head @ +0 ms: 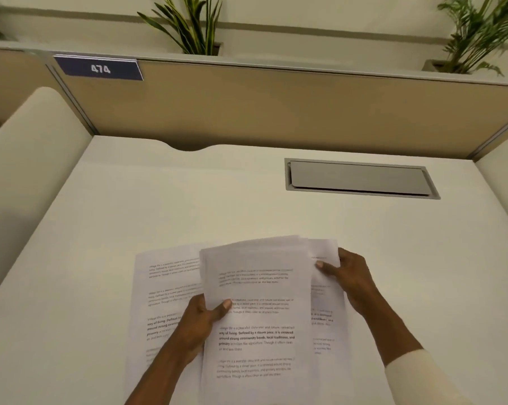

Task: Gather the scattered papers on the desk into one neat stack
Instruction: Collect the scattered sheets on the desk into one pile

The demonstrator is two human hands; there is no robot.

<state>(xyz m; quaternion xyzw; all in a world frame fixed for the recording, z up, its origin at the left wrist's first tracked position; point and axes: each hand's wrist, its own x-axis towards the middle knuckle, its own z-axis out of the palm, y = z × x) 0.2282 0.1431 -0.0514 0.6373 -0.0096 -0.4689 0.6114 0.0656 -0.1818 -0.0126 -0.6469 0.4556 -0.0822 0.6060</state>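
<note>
A blue plate [99, 68] marked 474 sits on the tan partition [247, 106] at far left. Below it is the white counter [130, 200]. Near me, a left sheet [159, 287] of printed text lies flat on it, partly under my left hand [200, 320]. That hand pinches the left edge of the stack [258, 287], thumb on top, fingers curled beneath. The stack is in the middle, just in front of me, its far edges fanned unevenly. A right sheet [326, 302] pokes out from under it. My right hand [349, 276] pinches that sheet's far corner, thumb on the paper. Farther back, a grey hatch [361, 179] is set into the counter.
</note>
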